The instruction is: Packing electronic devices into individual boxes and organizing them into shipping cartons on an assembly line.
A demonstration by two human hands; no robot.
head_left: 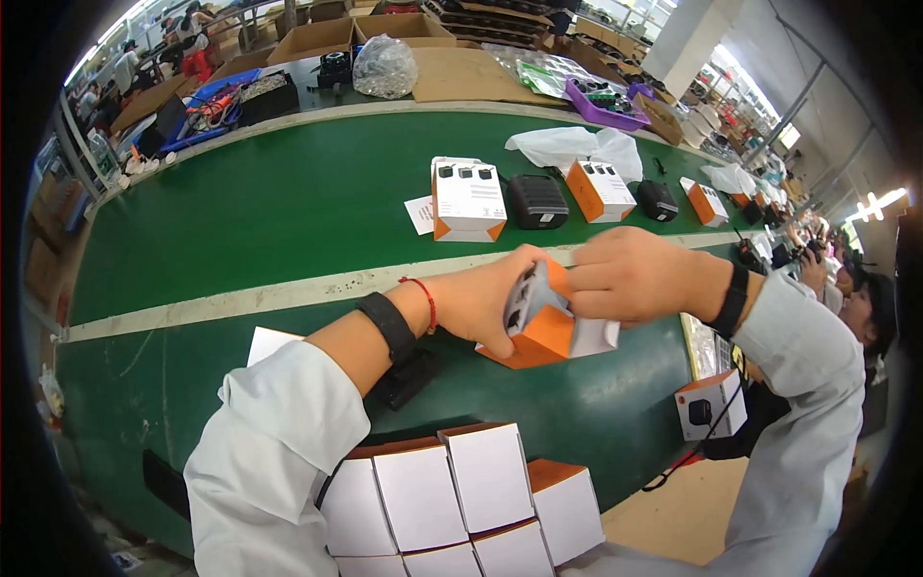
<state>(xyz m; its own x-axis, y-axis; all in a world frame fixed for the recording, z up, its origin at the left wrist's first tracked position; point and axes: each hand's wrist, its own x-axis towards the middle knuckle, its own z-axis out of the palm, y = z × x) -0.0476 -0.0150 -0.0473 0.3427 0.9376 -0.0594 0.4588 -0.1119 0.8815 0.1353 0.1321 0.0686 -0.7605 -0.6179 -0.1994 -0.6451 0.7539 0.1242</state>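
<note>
Over the near green bench I hold a small orange and white cardboard box [544,333], tilted, with its open end showing a grey inside and dark shapes. My left hand [473,296] wraps round its left side, thumb below and fingers above. Curled against the box's upper right edge is my right hand [630,277]; its fingertips are partly hidden. A white flap sticks out below the right fingers. Under my left wrist lies a dark object [409,378], partly covered by the arm.
Several closed white boxes [481,476] stand against the near edge. Across a pale rail, the far green belt carries open boxes [468,200], black cases [538,202] and a clear plastic bag [577,149]. Blue and purple trays [606,108] sit behind. A person [870,308] works at right.
</note>
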